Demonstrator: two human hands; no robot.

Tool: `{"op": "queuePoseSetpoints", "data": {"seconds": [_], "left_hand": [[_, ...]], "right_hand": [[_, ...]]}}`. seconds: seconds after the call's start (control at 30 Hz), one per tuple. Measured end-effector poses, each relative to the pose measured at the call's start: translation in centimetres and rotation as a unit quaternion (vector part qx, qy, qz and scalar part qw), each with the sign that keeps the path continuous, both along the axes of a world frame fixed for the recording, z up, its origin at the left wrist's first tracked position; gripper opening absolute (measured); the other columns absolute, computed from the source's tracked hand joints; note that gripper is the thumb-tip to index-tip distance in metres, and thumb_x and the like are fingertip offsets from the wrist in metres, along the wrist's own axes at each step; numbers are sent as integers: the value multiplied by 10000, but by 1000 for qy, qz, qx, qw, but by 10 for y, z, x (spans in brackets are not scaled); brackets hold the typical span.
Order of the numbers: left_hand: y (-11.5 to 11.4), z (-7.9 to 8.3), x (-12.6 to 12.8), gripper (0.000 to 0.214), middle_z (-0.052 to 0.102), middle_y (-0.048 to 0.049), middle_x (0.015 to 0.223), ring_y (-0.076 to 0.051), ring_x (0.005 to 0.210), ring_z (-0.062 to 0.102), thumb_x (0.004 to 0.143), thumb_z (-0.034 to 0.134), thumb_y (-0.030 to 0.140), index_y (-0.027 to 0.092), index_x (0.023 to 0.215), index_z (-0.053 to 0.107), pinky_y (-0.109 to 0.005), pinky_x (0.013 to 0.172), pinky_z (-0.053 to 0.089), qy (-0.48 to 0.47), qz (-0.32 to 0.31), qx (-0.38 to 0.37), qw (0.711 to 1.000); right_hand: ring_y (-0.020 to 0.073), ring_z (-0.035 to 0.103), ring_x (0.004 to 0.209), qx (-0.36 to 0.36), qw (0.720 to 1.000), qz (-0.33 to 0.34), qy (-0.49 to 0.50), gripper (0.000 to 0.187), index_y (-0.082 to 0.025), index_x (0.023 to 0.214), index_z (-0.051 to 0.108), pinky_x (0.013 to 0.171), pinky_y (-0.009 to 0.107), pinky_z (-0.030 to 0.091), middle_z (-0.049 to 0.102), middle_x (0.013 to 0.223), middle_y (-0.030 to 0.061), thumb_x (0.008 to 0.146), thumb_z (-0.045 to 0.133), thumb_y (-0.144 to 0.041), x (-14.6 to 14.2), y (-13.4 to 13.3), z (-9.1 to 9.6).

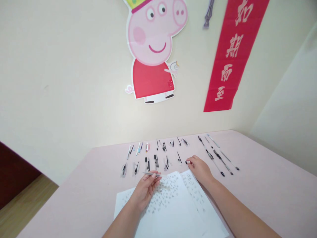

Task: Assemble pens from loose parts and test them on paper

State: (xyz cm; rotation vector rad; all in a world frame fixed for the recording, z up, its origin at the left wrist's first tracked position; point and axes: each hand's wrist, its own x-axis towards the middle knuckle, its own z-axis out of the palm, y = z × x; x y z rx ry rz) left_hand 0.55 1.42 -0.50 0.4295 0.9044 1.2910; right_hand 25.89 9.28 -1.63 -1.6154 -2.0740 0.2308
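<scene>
My left hand [146,187] hovers over written sheets of paper [173,211] and pinches a thin pen barrel [151,173] held level at its fingertips. My right hand [200,169] rests on the pink table [260,185] just past the paper's far edge, fingers closed on a small dark pen part [187,162]. Beyond both hands lie two rows of several taken-apart pen pieces [156,153].
Three whole pens [218,160] lie slanted to the right of my right hand. The table meets a cream wall with a cartoon pig cutout [153,53] and a red banner [232,56]. Wooden floor [22,205] shows at the left.
</scene>
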Motion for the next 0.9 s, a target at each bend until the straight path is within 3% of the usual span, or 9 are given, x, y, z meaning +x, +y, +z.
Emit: {"op": "queuePoseSetpoints", "data": {"seconds": [0.2, 0.37, 0.7, 0.9], "left_hand": [[-1, 2, 1, 88, 685, -71, 844, -104, 694, 666, 788, 578, 63, 105, 844, 631, -172, 646, 552, 4, -4, 0, 1000], [-1, 3, 1, 92, 685, -71, 849, -108, 704, 665, 796, 566, 62, 107, 839, 633, -179, 658, 554, 8, -3, 3, 1000], [1, 0, 0, 97, 682, -57, 798, -107, 687, 664, 803, 551, 64, 108, 810, 638, -169, 613, 558, 14, 46, 18, 999], [2, 2, 0, 86, 681, -50, 763, -108, 665, 667, 800, 558, 66, 115, 822, 626, -162, 579, 556, 6, 46, 9, 999]], "right_hand": [[145, 563, 751, -6, 997, -8, -71, 235, -216, 954, 661, 623, 231, 346, 588, 856, 35, 821, 469, -193, -4, 3, -4], [144, 566, 763, -3, 998, -6, -63, 216, -210, 897, 677, 630, 230, 350, 593, 860, 39, 831, 471, -201, -3, 6, -6], [145, 554, 650, 106, 991, 53, 69, 219, -184, 933, 638, 654, 266, 418, 628, 836, 37, 812, 456, -201, -11, -8, 13], [129, 546, 625, 60, 976, 117, 176, 218, -188, 924, 629, 628, 266, 442, 646, 849, 42, 789, 460, -167, -30, -23, 25]]}}
